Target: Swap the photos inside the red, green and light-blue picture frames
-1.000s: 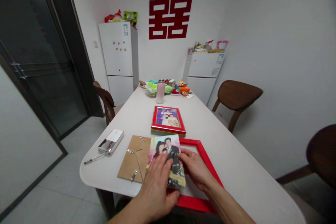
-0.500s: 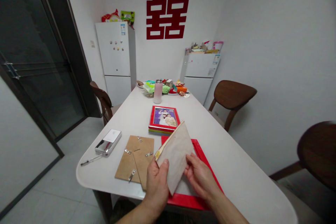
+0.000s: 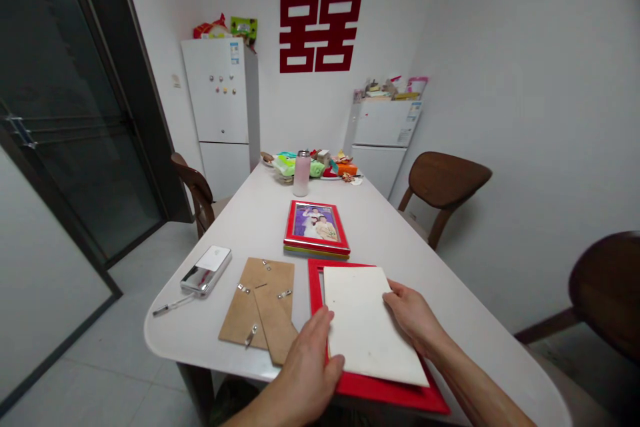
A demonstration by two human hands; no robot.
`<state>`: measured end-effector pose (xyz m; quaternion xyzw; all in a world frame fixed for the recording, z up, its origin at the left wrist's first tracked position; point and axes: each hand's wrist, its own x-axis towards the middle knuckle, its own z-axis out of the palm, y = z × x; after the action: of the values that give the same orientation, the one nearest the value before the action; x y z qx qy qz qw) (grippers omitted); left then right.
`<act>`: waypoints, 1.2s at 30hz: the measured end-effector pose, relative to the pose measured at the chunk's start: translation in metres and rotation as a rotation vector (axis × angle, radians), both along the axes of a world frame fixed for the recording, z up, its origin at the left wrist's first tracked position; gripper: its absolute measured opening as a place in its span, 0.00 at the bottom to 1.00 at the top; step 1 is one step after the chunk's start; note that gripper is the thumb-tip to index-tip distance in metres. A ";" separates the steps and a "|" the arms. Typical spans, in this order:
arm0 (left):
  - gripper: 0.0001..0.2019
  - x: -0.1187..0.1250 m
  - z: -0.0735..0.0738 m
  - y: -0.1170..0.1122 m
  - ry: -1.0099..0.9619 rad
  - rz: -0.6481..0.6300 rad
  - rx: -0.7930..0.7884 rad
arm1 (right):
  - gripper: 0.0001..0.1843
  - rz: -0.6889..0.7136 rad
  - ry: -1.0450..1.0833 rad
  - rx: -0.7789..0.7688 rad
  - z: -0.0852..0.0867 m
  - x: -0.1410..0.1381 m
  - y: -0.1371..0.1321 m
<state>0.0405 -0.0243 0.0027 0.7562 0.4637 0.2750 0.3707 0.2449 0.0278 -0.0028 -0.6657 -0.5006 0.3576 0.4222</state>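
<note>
A white rectangular sheet of card or board lies over a red picture frame, covering most of its opening and sitting slightly askew. My left hand holds its left edge, thumb and fingertips against the side. On the opposite edge, my right hand grips the sheet between thumb and fingers. Whether the sheet rests fully inside the frame, I cannot tell. Just left of the frame is a brown backing board with metal clips and a stand leg angled across it.
Farther up the white table is a stack of picture frames, a red one with a photo on top. A pink bottle stands behind it, before colourful packages. At left lies a shiny device with a cable. Chairs flank the table.
The sheet has come down from a raised, tilted pose to lie nearly flat over the red frame. My left hand shifted to its left side, my right hand outward with the right edge.
</note>
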 end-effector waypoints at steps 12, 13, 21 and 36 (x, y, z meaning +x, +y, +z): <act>0.32 -0.002 -0.005 0.000 0.122 -0.084 0.060 | 0.17 0.023 -0.701 -0.045 0.000 -0.002 0.012; 0.31 -0.001 -0.004 0.000 0.134 -0.082 0.064 | 0.17 0.007 -0.747 -0.058 0.001 -0.004 0.010; 0.29 -0.001 -0.001 -0.001 0.167 -0.081 0.108 | 0.19 -0.026 -1.061 -0.060 -0.003 -0.011 -0.001; 0.29 -0.130 -0.025 0.017 0.421 0.287 0.212 | 0.23 0.465 -0.775 0.220 0.009 -0.159 -0.029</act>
<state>-0.0892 -0.0071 -0.0222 0.7579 0.6017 0.2082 0.1422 0.0859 -0.0009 0.0067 -0.5717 -0.7923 0.1126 0.1809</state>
